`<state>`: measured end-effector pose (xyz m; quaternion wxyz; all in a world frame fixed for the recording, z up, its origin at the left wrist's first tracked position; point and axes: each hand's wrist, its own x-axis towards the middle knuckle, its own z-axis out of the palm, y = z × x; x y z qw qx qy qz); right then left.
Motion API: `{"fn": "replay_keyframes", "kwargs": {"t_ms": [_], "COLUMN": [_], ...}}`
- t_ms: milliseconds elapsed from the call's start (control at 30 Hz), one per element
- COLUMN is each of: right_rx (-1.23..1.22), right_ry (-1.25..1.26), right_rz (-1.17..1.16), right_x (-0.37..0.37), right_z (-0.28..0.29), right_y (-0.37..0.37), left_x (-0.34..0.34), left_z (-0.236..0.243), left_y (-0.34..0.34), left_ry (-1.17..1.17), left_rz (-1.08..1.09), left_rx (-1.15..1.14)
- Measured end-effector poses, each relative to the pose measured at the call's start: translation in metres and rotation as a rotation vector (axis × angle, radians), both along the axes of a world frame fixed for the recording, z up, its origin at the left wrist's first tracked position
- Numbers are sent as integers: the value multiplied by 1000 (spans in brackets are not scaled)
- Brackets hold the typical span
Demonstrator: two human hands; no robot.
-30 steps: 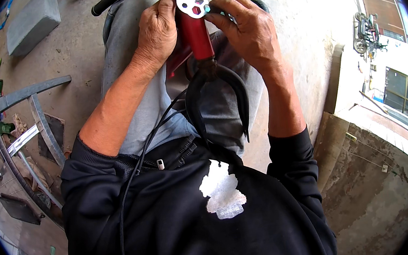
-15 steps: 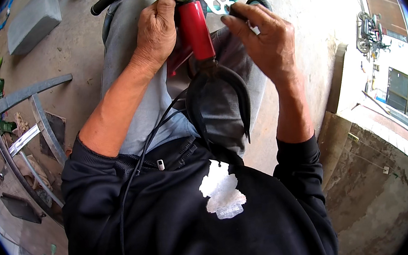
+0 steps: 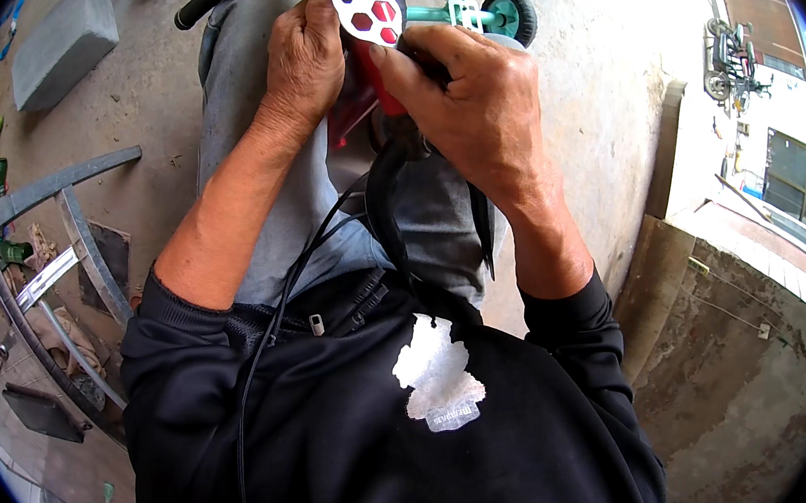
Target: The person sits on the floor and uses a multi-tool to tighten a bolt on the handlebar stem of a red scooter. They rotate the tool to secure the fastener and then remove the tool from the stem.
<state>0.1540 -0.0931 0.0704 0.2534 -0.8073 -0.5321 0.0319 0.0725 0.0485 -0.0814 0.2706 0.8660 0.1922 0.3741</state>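
While the right fingers clamp a white holed wrench, the left fingers grip the red tube.

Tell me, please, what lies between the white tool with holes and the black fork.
In the head view, the red tube, partly hidden, lies between the white tool with holes and the black fork.

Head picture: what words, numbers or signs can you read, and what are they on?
Black top: small letters at the bottom of its white print; I don't copy out printed words.
Spanner: no letters I can make out.
Motorbike: too small to read any.
Elsewhere: none I can make out.
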Motion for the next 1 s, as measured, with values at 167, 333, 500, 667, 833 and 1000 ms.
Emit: {"fn": "replay_keyframes", "kwargs": {"t_ms": [167, 333, 500, 667, 833, 1000], "right_rx": [87, 91, 65, 55, 21, 29], "right_ry": [73, 90, 128, 121, 202, 172], "right_rz": [-37, -49, -67, -85, -129, -111], "right_x": [-6, -9, -10, -10, -14, -12], "right_z": [-2, -4, 0, 1, 4, 1], "right_y": [5, 8, 10, 15, 17, 15], "left_x": [-2, -1, -2, -2, -4, -1], "left_z": [-6, -9, -9, 4, 24, 0], "left_y": [0, -1, -1, -3, -8, -1], "left_ry": [87, 133, 114, 61, -25, 28], "left_rz": [18, 66, 45, -8, -113, 9], "left_rx": [-33, -165, -66, -467, -838, -300]}}
